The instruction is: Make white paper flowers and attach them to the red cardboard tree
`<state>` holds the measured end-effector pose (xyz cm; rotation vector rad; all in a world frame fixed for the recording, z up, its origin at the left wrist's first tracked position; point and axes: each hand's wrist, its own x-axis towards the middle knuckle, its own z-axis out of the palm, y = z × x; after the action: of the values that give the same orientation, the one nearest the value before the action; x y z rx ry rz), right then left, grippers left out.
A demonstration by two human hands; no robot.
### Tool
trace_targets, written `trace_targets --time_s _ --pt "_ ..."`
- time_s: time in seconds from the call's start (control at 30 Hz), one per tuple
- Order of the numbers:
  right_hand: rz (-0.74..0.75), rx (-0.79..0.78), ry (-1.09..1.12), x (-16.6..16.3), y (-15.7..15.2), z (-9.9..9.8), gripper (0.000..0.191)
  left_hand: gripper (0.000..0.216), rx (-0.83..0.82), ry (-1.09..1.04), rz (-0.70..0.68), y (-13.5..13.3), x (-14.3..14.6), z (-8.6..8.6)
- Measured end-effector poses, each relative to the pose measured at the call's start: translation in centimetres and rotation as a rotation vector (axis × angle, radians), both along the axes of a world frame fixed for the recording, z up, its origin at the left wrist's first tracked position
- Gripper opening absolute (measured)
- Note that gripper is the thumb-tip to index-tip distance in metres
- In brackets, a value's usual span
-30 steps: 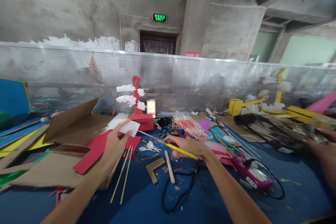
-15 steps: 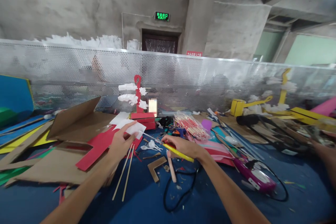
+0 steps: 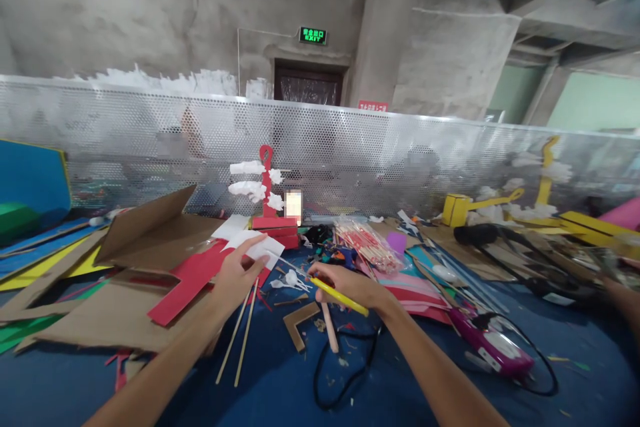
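My left hand has thumb and forefinger curled onto a white sheet of paper, gripping it over a red cut-out board. In my right hand is a yellow utility knife, its long thin blade pointing left to the paper's edge. Two thin wooden sticks lie below my left hand. Small white spoon-like pieces sit between both hands. Under my right hand are a pale pink rod and an L-shaped cardboard piece.
A red stand with white tufts stands ahead, before a perforated metal screen. Cardboard lies left. Bagged red-tipped sticks, a purple device and a black cord loop lie right and front. Another person's arm shows far right.
The whole view has shifted slightly, so things sit a little further right and lower. Both hands keep nearly the same places, with the knife still at the paper.
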<state>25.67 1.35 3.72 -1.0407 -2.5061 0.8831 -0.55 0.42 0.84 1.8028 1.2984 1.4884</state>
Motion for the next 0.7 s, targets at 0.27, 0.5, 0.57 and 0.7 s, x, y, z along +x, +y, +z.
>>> trace_targets --time_s 0.27,0.5,0.57,0.7 --pt "-0.050 -0.123 0.013 0.11 0.04 -0.29 0.043 0.054 -0.022 -0.015 -0.028 -0.27 0.07 0.39" --pt "-0.051 -0.132 0.059 -0.01 -0.16 -0.08 0.040 0.052 -0.006 -0.032 0.007 -0.36 0.40 0.26" --pt "-0.046 -0.128 0.070 0.03 -0.04 -0.24 0.041 0.052 -0.016 -0.025 0.002 -0.37 0.37 0.28" --pt "-0.057 -0.151 0.067 0.24 0.41 -0.53 0.043 0.049 -0.002 -0.021 -0.012 -0.32 0.14 0.50"
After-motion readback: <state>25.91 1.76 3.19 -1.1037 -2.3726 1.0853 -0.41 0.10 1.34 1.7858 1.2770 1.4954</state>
